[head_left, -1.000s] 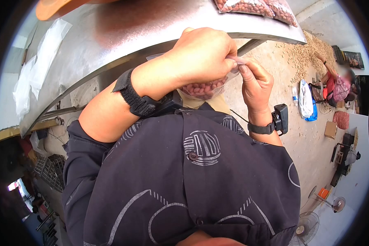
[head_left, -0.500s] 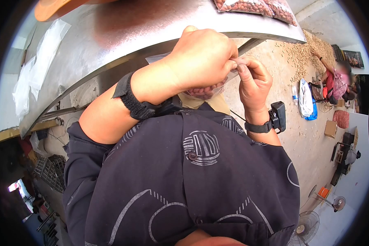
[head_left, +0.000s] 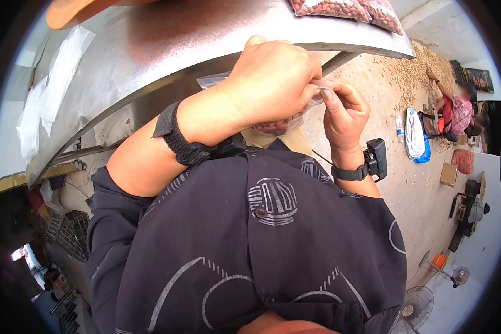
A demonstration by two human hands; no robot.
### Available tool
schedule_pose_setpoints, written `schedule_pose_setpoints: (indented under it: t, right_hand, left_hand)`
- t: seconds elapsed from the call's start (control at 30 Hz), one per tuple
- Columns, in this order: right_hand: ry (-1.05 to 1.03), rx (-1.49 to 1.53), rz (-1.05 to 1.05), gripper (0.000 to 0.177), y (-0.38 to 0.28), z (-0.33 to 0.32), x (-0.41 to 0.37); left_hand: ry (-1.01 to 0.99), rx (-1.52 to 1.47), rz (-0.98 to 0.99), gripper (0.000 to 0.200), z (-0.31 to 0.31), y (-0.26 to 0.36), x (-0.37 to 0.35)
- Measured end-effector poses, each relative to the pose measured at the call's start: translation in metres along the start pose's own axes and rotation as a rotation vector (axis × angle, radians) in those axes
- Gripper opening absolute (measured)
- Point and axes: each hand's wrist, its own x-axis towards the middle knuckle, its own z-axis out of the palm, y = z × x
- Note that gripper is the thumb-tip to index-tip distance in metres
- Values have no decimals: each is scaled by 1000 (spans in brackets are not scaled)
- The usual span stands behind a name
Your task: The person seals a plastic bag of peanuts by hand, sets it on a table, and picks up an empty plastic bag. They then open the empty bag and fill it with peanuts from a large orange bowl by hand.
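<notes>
A clear plastic bag (head_left: pixel 278 127) of reddish-brown nuts hangs below my hands, in front of my shirt, partly covered by my left hand. My left hand (head_left: pixel 278 75), back upward, has its fingers closed on the bag's gathered top. Touching the same plastic is my right hand (head_left: pixel 345 108), thumb and index finger pinched on it close to my left fingertips. A loose flap of the bag shows left of my left wrist. The tips of my left fingers are partly hidden.
The metal table (head_left: pixel 167 50) has filled nut bags (head_left: pixel 345 10) at its right, empty plastic bags (head_left: pixel 55 83) at its left and an orange object (head_left: pixel 75 11). On the right, a person (head_left: pixel 461 108) sits by nuts (head_left: pixel 412 72) spread on the floor; a fan (head_left: pixel 409 312) stands lower right.
A little more of the twisted plastic shows between my fingertips. Both hands stay in nearly the same place. The person on the right has shifted slightly.
</notes>
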Motion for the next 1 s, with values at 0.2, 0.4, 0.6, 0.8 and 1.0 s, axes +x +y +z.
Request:
schedule_pose_setpoints:
  t: [0.2,0.4,0.6,0.8,1.0]
  right_hand:
    - [-18,-6,6,13,1,-3,0]
    - [-26,13,34,13,0,-2,1]
    - [11,-38,14,11,3,-4,0]
    - [-27,-190,-73,13,-2,-2,3]
    - [6,-139,-19,11,-2,0,-2]
  left_hand:
    - [3,7,9,12,0,-1,0]
    - [26,16,31,12,1,-2,0]
    - [29,16,22,16,0,-2,0]
    - [64,-10,41,16,5,-5,2]
    - [93,14,71,14,8,-3,3]
